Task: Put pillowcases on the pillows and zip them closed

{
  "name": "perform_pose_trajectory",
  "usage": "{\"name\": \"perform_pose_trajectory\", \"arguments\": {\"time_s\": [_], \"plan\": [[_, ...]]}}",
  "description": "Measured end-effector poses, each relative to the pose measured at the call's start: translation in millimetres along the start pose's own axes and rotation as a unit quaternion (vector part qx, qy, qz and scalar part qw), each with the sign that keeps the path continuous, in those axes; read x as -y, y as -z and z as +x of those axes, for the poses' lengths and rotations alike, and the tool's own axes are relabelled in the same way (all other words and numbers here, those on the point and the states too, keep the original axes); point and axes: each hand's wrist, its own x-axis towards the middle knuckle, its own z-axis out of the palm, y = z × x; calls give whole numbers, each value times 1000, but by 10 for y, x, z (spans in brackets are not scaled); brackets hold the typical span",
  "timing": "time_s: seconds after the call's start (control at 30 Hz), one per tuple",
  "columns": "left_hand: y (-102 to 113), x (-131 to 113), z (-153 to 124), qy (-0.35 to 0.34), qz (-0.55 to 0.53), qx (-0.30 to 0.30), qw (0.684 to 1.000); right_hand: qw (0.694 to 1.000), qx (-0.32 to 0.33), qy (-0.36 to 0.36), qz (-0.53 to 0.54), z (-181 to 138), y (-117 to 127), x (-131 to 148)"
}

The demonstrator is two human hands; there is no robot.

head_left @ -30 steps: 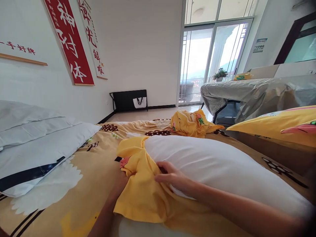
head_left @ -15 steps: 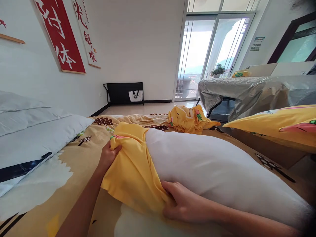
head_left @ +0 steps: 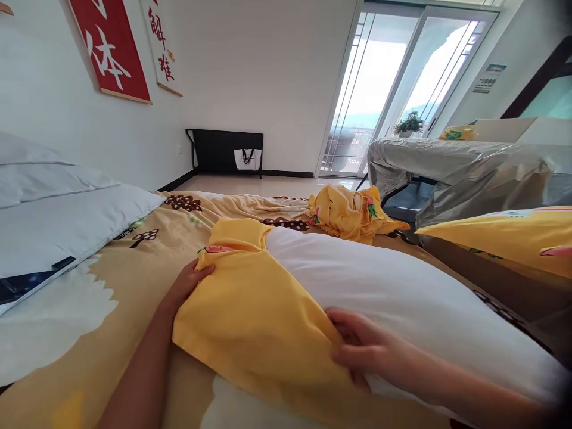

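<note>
A white pillow lies lengthwise on the bed, its far left end inside a yellow pillowcase with a watermelon print. My left hand is closed on the left edge of the pillowcase, thumb on top and the other fingers mostly hidden. At the case's open edge, my right hand pinches the fabric against the near side of the pillow; it is somewhat blurred. The pillow's right end runs out toward the dark corner of the view.
Crumpled yellow printed fabric lies behind the pillow. White pillows are stacked at left on the patterned bedsheet. At right, a yellow cushion rests above a brown box-like side, near a plastic-covered table.
My right hand has moved right, drawing the pillowcase edge farther along the near side of the pillow. The left hand keeps its hold, and the view has tilted slightly.
</note>
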Motion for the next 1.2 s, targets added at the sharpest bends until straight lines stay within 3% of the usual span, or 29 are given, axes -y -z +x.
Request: {"name": "perform_pose_trajectory", "arguments": {"time_s": [0.1, 0.23, 0.37, 0.47, 0.6, 0.77, 0.87, 0.93, 1.03, 1.1, 1.2], "plan": [[51, -48, -107, 75, -36, 52, 995, 990, -15, 74, -120, -17, -53, 146], [226, -51, -191, 164, -36, 28, 985, 961, -27, 133, -240, 58, 146, 324], [409, -2, -166, 125, -12, -7, 992, 884, -165, 186, -397, 192, 258, 359], [412, 6, -157, 94, -24, -24, 995, 820, -202, 264, -465, 255, 150, 450], [249, -47, -213, 52, -87, -41, 994, 757, -125, 317, -558, 422, -108, 766], [16, -92, -285, 20, -146, 21, 989, 683, -27, 315, -659, 898, -367, 1276], [-59, -100, -275, -45, -128, -31, 990, 644, -1, 342, -684, 1244, -491, 1480], [-78, -101, -253, -70, -110, -76, 989, 631, 9, 362, -686, 1449, -565, 1528], [-71, -88, -212, -58, -118, -68, 989, 633, 25, 374, -678, 1670, -637, 1468], [-48, -67, -187, -49, -148, -71, 985, 648, 32, 384, -657, 1758, -648, 1359], [-5, -21, -157, -61, -190, -133, 971, 685, 40, 410, -601, 1839, -627, 1155]]}}
